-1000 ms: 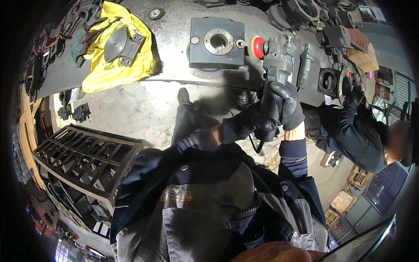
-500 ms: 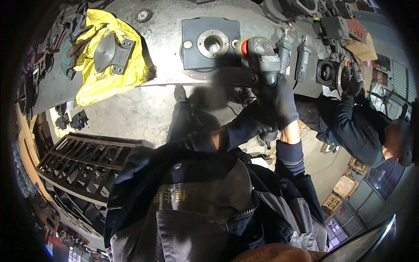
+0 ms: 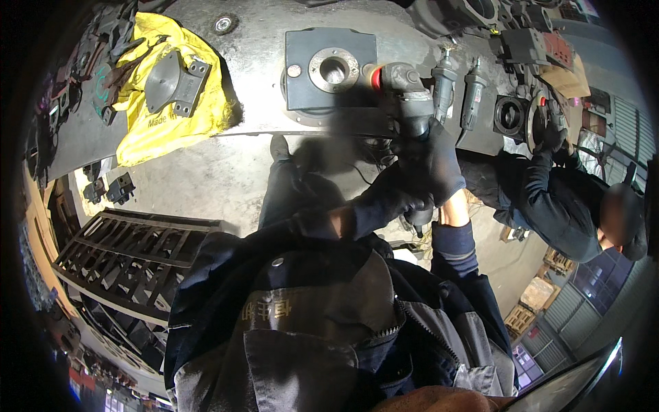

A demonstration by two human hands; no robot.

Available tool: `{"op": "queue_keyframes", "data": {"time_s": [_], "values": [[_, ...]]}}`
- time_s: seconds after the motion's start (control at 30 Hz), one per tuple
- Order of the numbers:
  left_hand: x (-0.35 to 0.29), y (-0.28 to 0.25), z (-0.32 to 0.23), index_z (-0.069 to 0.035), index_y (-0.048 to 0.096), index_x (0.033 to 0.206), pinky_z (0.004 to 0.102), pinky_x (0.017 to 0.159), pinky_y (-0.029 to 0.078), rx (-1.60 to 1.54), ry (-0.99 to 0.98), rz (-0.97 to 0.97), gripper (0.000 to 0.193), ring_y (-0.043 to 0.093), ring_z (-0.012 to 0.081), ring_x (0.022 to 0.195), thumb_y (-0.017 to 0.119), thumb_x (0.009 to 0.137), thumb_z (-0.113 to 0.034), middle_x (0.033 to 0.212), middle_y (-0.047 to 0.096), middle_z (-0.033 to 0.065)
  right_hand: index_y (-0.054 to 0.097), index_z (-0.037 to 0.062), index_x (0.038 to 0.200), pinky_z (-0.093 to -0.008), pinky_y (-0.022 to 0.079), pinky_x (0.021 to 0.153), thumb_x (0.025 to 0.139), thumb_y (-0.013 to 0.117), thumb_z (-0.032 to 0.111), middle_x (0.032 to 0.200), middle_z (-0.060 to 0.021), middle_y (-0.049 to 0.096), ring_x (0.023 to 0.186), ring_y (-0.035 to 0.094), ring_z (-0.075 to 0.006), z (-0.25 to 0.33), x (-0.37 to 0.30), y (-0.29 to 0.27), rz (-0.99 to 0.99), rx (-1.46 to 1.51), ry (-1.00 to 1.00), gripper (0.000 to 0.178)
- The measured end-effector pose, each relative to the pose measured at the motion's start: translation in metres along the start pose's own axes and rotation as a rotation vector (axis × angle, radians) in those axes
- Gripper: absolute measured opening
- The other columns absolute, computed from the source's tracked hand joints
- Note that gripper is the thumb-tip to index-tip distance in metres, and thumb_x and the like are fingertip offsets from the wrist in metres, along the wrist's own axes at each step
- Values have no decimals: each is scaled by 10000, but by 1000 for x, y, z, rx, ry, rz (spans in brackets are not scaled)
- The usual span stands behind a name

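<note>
An angle grinder (image 3: pixel 414 106) is held in both gloved hands, its head over the bench and its tail end toward my body. My right hand (image 3: pixel 445 163) is closed round the body behind the head. Lower down, my left hand (image 3: pixel 401 191) is closed round the rear part; its fingers are partly hidden. The red disc edge (image 3: pixel 375 79) at the grinder's head is at the right side of a dark square metal block (image 3: pixel 307 51) with a round bored hub in its middle. Whether disc and block touch, I cannot tell. Under the block lies a round metal base (image 3: pixel 292 117).
Two slim grey air tools (image 3: pixel 472 103) lie right of the grinder. Left on the bench, a machined metal bracket (image 3: pixel 165 84) rests on a yellow bag (image 3: pixel 141 141). A slatted metal rack (image 3: pixel 130 247) stands at lower left. Another person (image 3: pixel 549 196) works at the right.
The grinder and both hands have shifted slightly left, bringing the red disc edge closer to the block. Both hands keep their hold.
</note>
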State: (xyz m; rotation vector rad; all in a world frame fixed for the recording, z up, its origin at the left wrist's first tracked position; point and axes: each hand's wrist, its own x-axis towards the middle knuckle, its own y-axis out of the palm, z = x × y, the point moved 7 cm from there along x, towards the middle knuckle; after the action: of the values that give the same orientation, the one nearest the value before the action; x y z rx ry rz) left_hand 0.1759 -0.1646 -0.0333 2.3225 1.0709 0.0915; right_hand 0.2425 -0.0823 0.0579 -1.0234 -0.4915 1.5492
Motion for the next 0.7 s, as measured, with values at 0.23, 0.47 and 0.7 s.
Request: {"op": "queue_keyframes", "data": {"time_s": [0.23, 0.47, 0.7], "values": [[0, -7, -5, -51, 702, 1217, 360, 883, 586, -139, 19, -83, 575, 712, 209, 1014, 934, 734, -257, 1122, 759, 89, 573, 19, 1126, -434, 550, 755, 760, 811, 116, 910, -129, 697, 823, 654, -294, 1, 4, 12, 4, -57, -124, 447], [3, -1, -3, -49, 683, 1226, 365, 883, 585, 244, 207, -203, 574, 708, 213, 1010, 917, 719, -184, 1121, 753, 92, 642, -4, 1109, -447, 555, 757, 853, 803, 209, 942, -197, 737, 829, 700, -359, -14, -5, 15, 15, -92, -126, 370], [6, 0, 30, -32, 649, 1241, 372, 925, 576, -342, -91, -120, 622, 692, 222, 1068, 903, 681, -121, 1155, 734, 97, 684, 94, 1008, -428, 506, 818, 862, 657, 214, 901, -116, 687, 865, 648, -320, -53, 7, 40, 50, 538, 61, 191]]}}
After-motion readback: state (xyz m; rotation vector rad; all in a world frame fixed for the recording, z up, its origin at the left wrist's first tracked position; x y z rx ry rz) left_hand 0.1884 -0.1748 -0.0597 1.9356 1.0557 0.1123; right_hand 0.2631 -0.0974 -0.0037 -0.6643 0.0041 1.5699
